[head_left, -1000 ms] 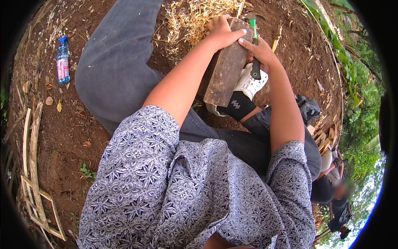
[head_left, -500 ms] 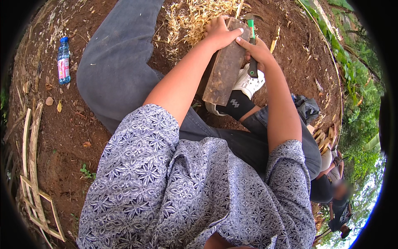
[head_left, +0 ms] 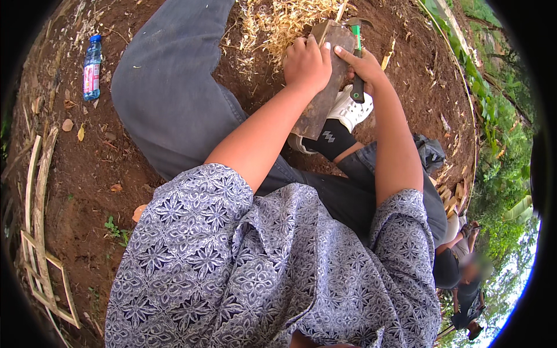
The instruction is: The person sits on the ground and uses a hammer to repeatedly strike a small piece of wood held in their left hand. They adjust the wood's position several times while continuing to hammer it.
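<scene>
Head view shows the left hand (head_left: 307, 66) just shifted farther onto the wooden block (head_left: 328, 93), seemingly regripping it, the right hand (head_left: 366, 65) grasping a hammer (head_left: 357, 90) alongside.

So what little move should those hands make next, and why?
Perhaps the right hand should wrap its thumb around the hammer: it seems to hold the dark handle, but the thumb stretches over the wooden block, so the grip looks incomplete. The left hand, on the block, could likely steady it alone.
</scene>
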A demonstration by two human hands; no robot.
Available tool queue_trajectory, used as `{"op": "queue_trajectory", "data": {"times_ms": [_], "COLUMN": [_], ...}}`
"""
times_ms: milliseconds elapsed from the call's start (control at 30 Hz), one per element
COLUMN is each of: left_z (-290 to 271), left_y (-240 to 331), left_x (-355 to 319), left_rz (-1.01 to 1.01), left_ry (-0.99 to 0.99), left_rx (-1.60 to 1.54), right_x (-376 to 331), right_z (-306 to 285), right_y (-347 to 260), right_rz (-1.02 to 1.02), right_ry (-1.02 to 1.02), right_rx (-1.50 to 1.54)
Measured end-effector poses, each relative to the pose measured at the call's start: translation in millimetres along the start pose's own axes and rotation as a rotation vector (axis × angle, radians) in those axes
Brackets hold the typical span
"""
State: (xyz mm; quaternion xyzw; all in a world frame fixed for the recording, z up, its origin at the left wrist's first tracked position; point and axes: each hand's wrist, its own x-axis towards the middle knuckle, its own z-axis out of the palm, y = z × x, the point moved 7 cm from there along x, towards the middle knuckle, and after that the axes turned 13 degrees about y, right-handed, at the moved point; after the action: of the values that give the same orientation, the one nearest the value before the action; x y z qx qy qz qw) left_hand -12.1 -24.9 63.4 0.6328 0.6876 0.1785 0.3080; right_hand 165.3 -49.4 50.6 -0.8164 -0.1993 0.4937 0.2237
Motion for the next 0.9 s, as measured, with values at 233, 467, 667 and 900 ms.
{"op": "queue_trajectory", "data": {"times_ms": [233,467,667,900], "left_z": [1.7,7.3,25.4,9.6], "left_y": [-2.2,0.1,-36.1,-21.8], "left_x": [-0.4,-0.9,-17.9,-2.4], "left_rz": [-0.033,-0.019,0.094,0.193], "left_ry": [-0.034,-0.031,0.019,-0.042], "left_rx": [-0.025,-0.035,0.084,0.109], "right_x": [-9.5,-29.8,-39.8,-37.2], "right_z": [-2.7,-25.8,-47.8,-6.5], "right_y": [-4.5,-9.4,5.2,-1.4], "right_rz": [-0.026,-0.154,-0.382,-0.310], "right_ry": [0.057,0.403,0.575,0.446], "right_rx": [-0.027,0.101,0.020,0.022]}}
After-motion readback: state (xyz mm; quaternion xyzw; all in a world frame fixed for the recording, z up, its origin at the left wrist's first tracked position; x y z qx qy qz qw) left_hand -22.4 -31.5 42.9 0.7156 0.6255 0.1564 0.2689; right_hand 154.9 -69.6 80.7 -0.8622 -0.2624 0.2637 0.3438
